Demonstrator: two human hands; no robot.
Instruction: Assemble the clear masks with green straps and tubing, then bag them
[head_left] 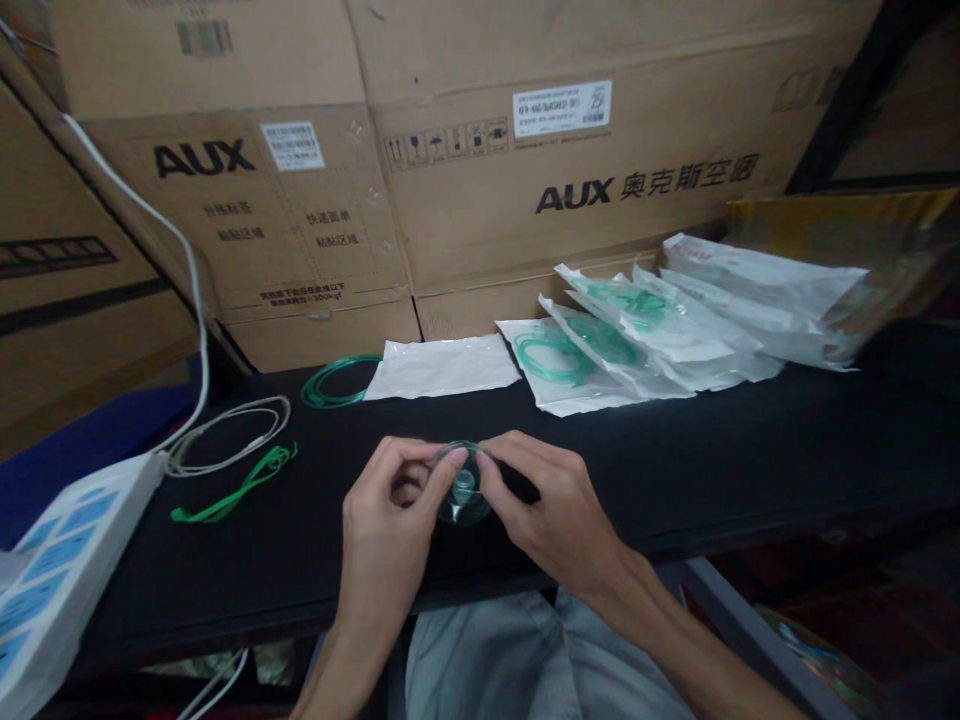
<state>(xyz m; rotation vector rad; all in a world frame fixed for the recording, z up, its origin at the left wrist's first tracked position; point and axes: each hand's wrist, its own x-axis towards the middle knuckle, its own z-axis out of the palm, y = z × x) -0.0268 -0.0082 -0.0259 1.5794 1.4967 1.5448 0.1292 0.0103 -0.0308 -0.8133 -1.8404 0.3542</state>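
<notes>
A clear, greenish round plastic piece point(465, 490) with a small raised centre is held between both hands over the near part of the black table. My left hand point(397, 505) pinches its left and upper rim with thumb and fingers. On the opposite side, my right hand point(544, 500) grips the upper right rim, thumb beside the other thumb. Behind the hands lie a flat white packet point(442, 367) and a coil of green tubing point(330, 385). Several clear-fronted packets point(630, 330) with green tubing overlap at the back right.
A white power strip point(75, 570) with blue sockets stands at the left edge. Beside it lie a looped pale cable point(225, 440) and a green strap point(240, 490). Large cardboard boxes point(465, 230) line the back of the black table point(712, 470).
</notes>
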